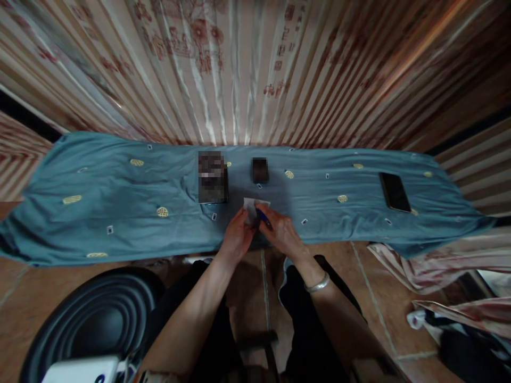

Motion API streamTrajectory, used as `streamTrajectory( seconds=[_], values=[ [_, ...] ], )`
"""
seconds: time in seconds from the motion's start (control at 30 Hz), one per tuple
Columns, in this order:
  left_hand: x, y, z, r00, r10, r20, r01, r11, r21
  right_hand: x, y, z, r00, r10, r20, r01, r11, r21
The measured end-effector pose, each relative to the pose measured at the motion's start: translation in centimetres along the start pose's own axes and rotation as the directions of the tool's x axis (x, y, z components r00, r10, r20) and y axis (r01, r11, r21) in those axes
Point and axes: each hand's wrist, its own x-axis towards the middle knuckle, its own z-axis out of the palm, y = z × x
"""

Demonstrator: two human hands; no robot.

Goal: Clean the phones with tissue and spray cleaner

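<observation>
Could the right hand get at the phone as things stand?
Probably, with a stretch: only cloth lies between the right hand and the phone, though that hand seems to hold a blue pen.

Left hand [238, 234] near right hand [284, 230], fingers [268, 211] bent

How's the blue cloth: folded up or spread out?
Spread out: the cloth reaches far past the left hand and the right hand.

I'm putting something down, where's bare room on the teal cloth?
Bare patterned teal cloth lies left of the pixelated dark rectangular block, and between the small pixelated dark-brown square and flat black rectangular phone. The middle's crowded: block, square, left hand and right hand at the white paper.
</observation>
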Motion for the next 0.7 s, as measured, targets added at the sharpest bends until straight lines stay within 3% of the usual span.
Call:
streamTrajectory(
  seconds=[0.43, 0.63, 0.7],
  values=[
    [0.4, -0.9, -1.3, 0.998, 0.03, 0.058, -0.03, 1.0, -0.001, 0.1, -0.1, 0.7, 1.0, 0.023, -0.014, -0.024, 0.998, -0.054],
    [-0.3, -1.0, -1.0, 0.987, 0.083, 0.14, -0.087, 0.996, 0.024, 0.0, 0.0, 0.8, 0.998, 0.043, -0.04, -0.04, 0.997, 0.071],
    [-0.3, -0.9, -1.1, 0.99, 0.078, 0.121, -0.08, 0.997, 0.017, 0.0, 0.0, 0.6, 0.997, 0.062, -0.053, -0.052, 0.985, 0.167]
  ],
)
